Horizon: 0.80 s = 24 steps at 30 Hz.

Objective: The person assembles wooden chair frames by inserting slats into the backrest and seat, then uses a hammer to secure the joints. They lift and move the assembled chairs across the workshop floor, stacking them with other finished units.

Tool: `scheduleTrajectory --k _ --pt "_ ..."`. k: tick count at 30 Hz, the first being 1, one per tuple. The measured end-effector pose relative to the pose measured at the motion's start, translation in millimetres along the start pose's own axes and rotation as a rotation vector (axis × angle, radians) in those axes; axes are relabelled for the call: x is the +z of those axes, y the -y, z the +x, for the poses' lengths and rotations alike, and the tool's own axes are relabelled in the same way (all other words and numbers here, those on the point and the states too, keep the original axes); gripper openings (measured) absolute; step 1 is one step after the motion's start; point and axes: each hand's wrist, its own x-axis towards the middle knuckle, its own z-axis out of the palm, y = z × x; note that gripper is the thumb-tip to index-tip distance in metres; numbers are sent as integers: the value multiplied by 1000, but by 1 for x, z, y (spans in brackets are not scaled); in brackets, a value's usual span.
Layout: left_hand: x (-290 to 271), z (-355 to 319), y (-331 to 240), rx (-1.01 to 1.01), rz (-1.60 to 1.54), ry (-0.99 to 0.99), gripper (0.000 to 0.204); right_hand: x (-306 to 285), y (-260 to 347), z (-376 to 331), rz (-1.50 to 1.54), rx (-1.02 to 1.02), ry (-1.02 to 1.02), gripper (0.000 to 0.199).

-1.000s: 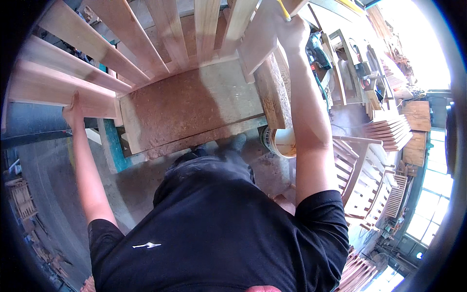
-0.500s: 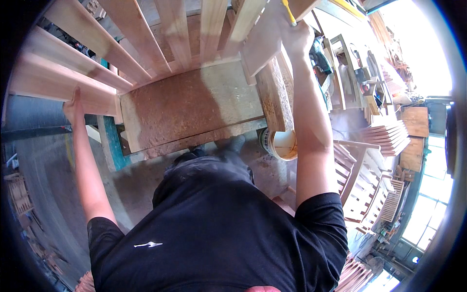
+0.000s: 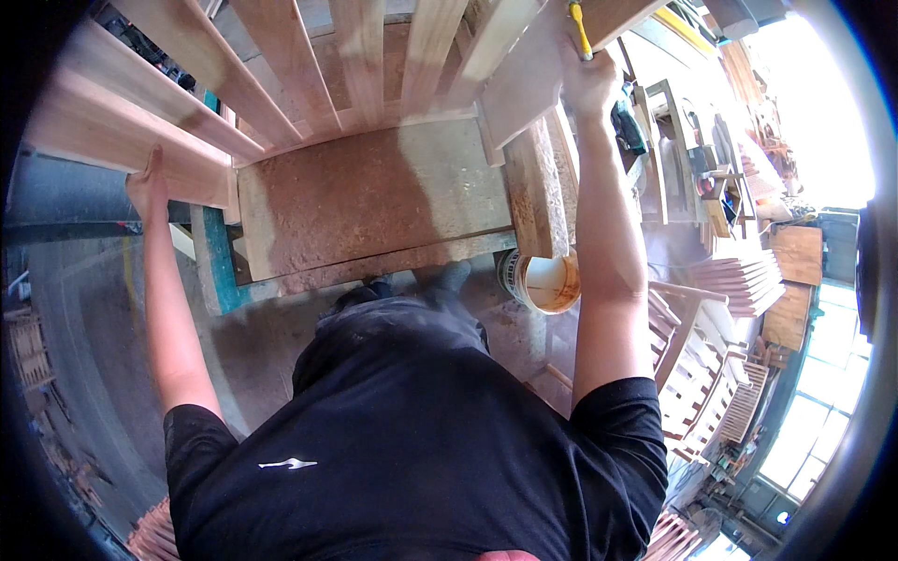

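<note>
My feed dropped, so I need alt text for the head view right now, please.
A person in a black shirt holds a slatted wooden frame raised over a workbench, left hand gripping its left board, right hand at its right edge with a yellow tool. A bucket sits below the bench.

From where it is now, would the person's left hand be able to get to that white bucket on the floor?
Probably not as things stand: the left hand grips the slatted wooden frame far left, while the white bucket sits low on the right, below the chipboard bench.
</note>
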Motion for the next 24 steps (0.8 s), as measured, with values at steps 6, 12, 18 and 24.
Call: scheduleTrajectory --k 6,12,18,24 --pt "2 -1 -4 -25 -48 25 55 1 -3 -1 -67 32 17 59" --pt "-1 5 5 -44 -42 50 56 -4 2 -1 -32 -11 15 55" --pt "3 0 -2 30 -83 12 55 -4 1 -2 -26 -21 10 48" --pt "0 4 9 37 -63 6 54 -3 2 -1 -45 -32 13 48"
